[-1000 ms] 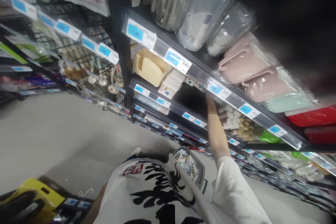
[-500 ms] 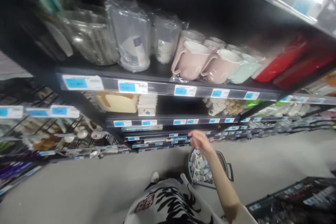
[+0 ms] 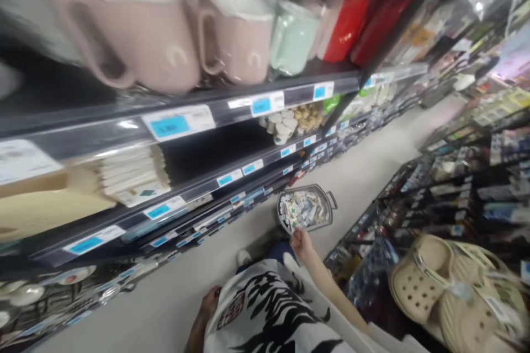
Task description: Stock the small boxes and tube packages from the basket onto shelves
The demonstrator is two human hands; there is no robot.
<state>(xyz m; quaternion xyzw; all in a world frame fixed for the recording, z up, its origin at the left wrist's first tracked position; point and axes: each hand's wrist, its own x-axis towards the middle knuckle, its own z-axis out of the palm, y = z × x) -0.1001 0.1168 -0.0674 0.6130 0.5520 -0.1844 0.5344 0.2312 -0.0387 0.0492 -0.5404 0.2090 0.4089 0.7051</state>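
Observation:
My right hand [image 3: 301, 242] reaches down to the near rim of a grey metal basket [image 3: 329, 210] that stands on the floor and is full of small white packets [image 3: 302, 208]. Its fingers are curled together at the packets nearest me; what they pinch is too small to make out. My left hand [image 3: 211, 301] hangs low by my hip beside my black-and-white printed shirt [image 3: 269, 314]. Its fingers are blurred.
A dark shelf unit [image 3: 232, 107] with blue price labels runs along the left, with pink mugs [image 3: 157, 44], a mint mug [image 3: 293, 36] and red ware [image 3: 351, 11] at head height. Beige clogs [image 3: 439, 281] hang on the right-hand rack. A grey floor aisle [image 3: 372, 171] runs between.
My right hand has come away from under the mug shelf and dropped to the basket on the floor. My view has swung right and moved closer to the mugs.

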